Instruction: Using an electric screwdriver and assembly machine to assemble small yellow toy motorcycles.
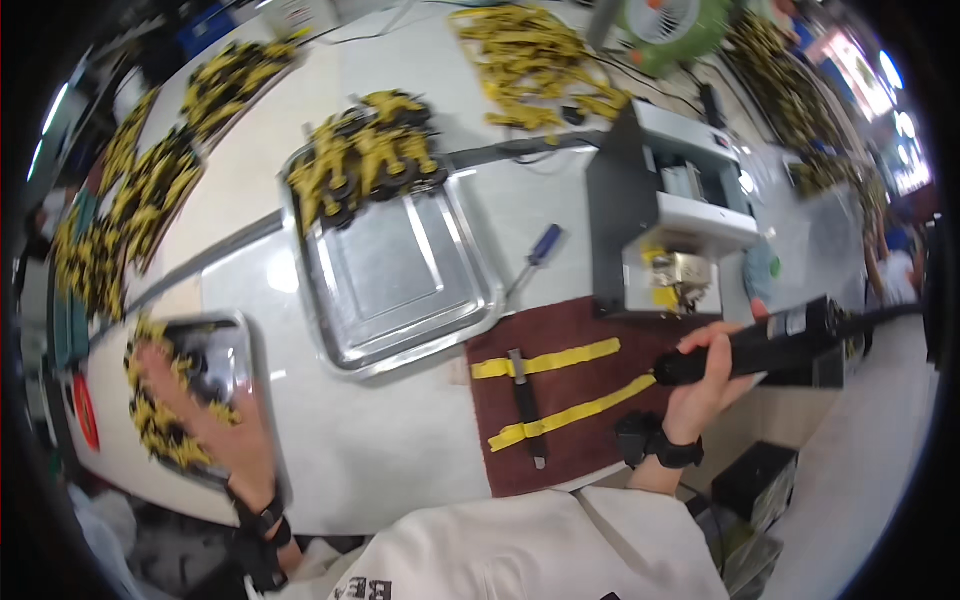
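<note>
My left hand (205, 405) reaches over a small metal tray (243, 350) at the left, which holds several small yellow-and-black parts (170, 435). Motion blurs its fingers, so whether they grip a part cannot be told. At the right, my right hand (708, 385) is closed round a black corded electric screwdriver (760, 350), held nearly level with its front end pointing left. Below that front end lies a dark brown cloth (585, 460) with two yellow strips (570, 413) across it. A black-handled utility knife (527, 405) rests over the strips.
A larger metal tray (395, 270) stands mid-table, yellow-and-black assemblies (375, 155) piled at its far end. A blue-handled screwdriver (543, 245) lies beside it. A grey box-shaped machine (625, 210) stands behind the cloth. More yellow pieces (530, 55) and a green fan (665, 30) are at the back.
</note>
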Tool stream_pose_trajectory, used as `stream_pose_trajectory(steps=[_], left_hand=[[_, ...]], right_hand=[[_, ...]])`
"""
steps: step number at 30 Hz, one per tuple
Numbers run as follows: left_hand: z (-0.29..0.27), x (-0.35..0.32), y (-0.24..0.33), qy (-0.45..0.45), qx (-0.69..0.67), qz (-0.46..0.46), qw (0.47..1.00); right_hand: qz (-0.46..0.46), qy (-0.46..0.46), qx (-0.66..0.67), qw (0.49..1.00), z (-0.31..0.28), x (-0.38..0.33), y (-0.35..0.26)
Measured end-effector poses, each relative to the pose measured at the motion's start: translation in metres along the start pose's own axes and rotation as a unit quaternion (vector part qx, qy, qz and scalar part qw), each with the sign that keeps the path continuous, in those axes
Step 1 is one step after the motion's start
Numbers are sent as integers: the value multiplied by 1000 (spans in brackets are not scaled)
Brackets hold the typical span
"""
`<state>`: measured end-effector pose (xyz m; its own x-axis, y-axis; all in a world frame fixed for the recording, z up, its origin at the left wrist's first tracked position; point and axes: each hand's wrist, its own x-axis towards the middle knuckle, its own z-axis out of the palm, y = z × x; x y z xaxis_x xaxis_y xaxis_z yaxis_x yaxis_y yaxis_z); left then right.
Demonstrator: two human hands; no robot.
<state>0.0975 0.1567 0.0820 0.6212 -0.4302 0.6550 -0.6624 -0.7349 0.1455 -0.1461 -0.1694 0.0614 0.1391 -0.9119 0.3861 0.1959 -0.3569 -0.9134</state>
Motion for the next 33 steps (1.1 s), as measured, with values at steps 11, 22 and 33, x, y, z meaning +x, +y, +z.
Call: stream_pose_trajectory(steps=[11,22,33], left_hand=[[218,115,70,-163,-77,189,965],[156,94,78,-19,-269,171,948],[70,-29,175,-469,-371,331,730]], right_hand=[[-7,-12,5,1000,1,-6,3],[-4,-17,-9,1000,-8,-2,4],[-236,-14,5,972,-6,12,-21]])
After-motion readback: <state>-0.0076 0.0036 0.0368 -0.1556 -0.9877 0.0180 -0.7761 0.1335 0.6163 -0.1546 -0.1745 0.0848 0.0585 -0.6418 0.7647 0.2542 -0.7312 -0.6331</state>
